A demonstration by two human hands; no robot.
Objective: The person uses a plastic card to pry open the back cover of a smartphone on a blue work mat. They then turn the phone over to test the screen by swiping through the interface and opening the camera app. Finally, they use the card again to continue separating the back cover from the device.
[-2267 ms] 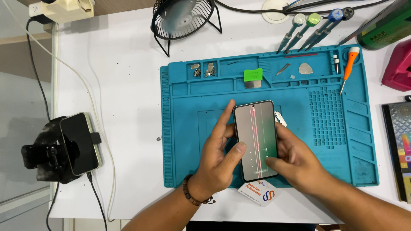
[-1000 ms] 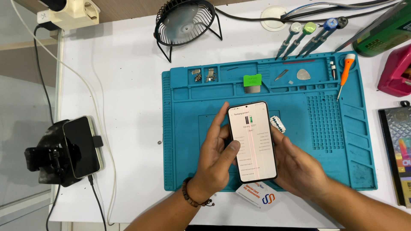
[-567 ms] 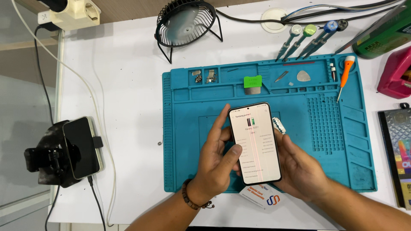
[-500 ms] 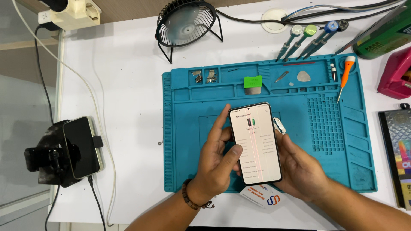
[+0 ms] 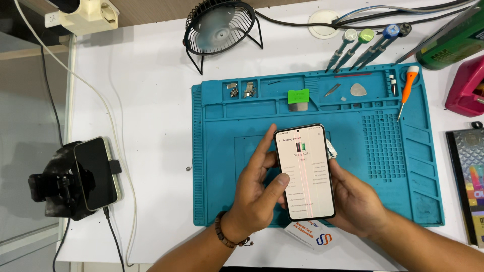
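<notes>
Both hands, left hand (image 5: 254, 199) and right hand (image 5: 355, 201), grip the lit phone (image 5: 304, 171) over the blue mat (image 5: 403, 151), left thumb (image 5: 278, 184) touching its screen

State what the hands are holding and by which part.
A lit smartphone, held over the teal mat: left hand grips its left edge, thumb on the screen; right hand cradles its right edge.

The one head-worn camera looks steeply down from close above at the teal mat (image 5: 403, 166) on the white table (image 5: 146, 100).
</notes>
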